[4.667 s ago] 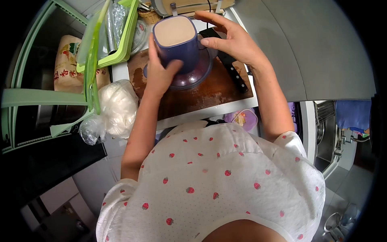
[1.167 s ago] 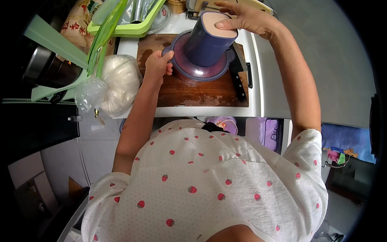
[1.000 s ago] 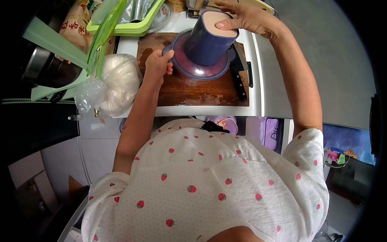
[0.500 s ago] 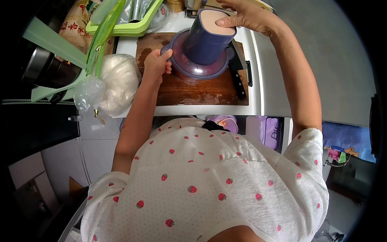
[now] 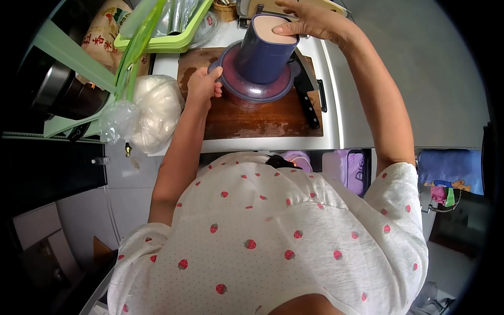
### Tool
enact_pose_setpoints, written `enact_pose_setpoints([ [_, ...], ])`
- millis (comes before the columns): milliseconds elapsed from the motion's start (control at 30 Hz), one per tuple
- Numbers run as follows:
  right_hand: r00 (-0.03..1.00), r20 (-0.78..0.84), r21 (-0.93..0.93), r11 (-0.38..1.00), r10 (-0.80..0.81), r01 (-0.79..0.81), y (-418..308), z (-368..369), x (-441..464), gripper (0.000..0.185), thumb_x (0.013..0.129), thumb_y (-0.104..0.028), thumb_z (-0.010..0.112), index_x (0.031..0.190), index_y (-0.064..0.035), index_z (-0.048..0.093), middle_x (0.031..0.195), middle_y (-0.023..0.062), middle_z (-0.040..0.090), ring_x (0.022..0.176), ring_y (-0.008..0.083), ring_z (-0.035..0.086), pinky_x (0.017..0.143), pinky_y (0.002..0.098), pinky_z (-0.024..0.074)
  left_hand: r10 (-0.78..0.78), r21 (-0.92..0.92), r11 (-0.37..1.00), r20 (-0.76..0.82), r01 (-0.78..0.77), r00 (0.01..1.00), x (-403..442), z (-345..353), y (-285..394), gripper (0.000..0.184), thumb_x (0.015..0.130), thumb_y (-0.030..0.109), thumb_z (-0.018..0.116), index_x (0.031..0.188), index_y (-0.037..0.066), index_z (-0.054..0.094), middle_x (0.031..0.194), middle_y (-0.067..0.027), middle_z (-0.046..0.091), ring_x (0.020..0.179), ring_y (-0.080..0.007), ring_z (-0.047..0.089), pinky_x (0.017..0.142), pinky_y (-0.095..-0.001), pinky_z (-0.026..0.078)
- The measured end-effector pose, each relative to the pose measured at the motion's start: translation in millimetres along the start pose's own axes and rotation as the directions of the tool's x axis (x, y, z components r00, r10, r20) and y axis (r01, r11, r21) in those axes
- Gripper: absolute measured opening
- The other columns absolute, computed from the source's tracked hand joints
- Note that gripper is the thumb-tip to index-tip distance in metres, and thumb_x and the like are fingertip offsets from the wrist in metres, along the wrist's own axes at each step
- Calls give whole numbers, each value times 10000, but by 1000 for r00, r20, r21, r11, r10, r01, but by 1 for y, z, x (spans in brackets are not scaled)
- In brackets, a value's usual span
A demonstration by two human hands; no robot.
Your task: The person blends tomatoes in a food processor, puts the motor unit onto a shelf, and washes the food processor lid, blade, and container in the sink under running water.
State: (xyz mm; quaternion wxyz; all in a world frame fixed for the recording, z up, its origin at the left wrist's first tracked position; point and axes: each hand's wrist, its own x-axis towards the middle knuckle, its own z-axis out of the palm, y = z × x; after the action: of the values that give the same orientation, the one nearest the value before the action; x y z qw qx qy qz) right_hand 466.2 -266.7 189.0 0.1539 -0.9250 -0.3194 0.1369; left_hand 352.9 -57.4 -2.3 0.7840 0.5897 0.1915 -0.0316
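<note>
A tall dark-blue appliance body (image 5: 266, 58) with a beige top stands over a round, see-through purple lid or bowl (image 5: 257, 90) on the brown cutting board (image 5: 262, 123). My left hand (image 5: 205, 86) pinches the small side handle of that round part. At the upper right of the body, my right hand (image 5: 307, 22) rests its thumb on the beige top, fingers spread past the far side. A black-handled knife (image 5: 307, 100) lies on the board right of the bowl, its blade partly hidden behind it.
Left of the board are a clear bag of white contents (image 5: 157, 113), green stalks (image 5: 131, 58), a light-green basket (image 5: 168, 44) and a printed sack (image 5: 105, 39). A small wicker basket (image 5: 226, 10) and a rack with boards stand behind.
Since the earliest frame, my left hand has gone from the body to the round part's handle, and my right hand has come onto the beige top. Lately the view has shifted slightly.
</note>
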Motion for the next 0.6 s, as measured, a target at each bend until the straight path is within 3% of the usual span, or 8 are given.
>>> enact_pose_setpoints([
  [200,994,-21,28,994,106,-106,-19,-13,-7,1046,617,-523,745,1358,32,258,1354,229,363,1276,324,326,1056,359,268,8,7,1000,-16,-8,1000,-3,2,1,193,822,195,614,715,75,506,569,-12,515,424,-88,449,399,-222,393],
  [300,995,-21,97,991,96,-94,-21,-13,-4,1007,624,-495,754,1348,25,287,1338,225,387,1269,325,337,1051,368,273,7,10,1000,-21,-7,1000,-1,1,0,195,819,196,617,715,71,509,568,-15,515,428,-89,453,401,-224,394],
  [367,994,92,80,995,-65,58,-20,-14,1,965,633,-478,756,1334,20,320,1334,221,396,1268,320,340,1046,359,279,5,7,1000,-27,-5,1000,-1,2,0,194,817,195,618,716,68,512,570,-17,515,431,-90,454,404,-227,395],
  [600,996,85,13,999,-42,41,-13,-9,6,947,638,-478,752,1325,22,335,1335,219,395,1269,309,341,1046,343,275,7,3,1000,-37,-7,999,-1,1,-1,187,809,192,621,718,60,524,577,-22,513,441,-97,456,415,-240,403],
])
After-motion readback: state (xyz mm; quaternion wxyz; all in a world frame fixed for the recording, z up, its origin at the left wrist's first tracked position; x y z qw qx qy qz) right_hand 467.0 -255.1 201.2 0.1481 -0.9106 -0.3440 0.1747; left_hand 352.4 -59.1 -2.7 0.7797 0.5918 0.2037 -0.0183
